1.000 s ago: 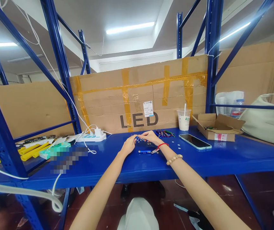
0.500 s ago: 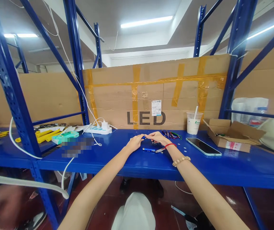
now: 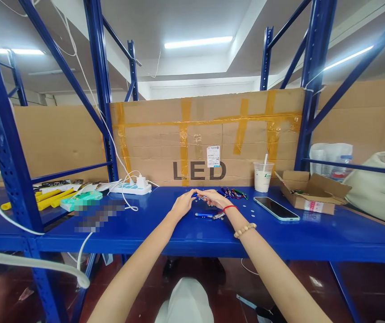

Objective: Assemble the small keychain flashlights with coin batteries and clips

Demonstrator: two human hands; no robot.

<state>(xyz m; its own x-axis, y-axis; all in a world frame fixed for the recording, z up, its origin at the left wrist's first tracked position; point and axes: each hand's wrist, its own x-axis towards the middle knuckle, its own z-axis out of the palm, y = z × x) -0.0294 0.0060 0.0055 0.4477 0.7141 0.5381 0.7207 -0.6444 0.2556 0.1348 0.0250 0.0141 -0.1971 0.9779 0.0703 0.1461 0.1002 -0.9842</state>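
Observation:
My left hand [image 3: 181, 205] and my right hand [image 3: 213, 198] meet over the blue shelf top [image 3: 192, 229], fingers pinched together on a small blue pen-like stick [image 3: 196, 195] held between them. On the shelf just in front of my right wrist lie another blue stick [image 3: 203, 215] and a silver one [image 3: 218, 216]. A little heap of coloured sticks [image 3: 233, 193] rests behind my right hand. My right wrist wears a red string and a bead bracelet.
A phone [image 3: 276, 208] lies face up to the right, with a plastic cup [image 3: 263, 176] and an open cardboard box [image 3: 312, 192] behind it. A white power strip [image 3: 130, 187] and cables sit at the left. A taped cardboard sheet marked LED [image 3: 206, 134] backs the shelf.
Both hands have stayed together on the small blue stick; only the camera view has swung a little, first to the left and then partly back.

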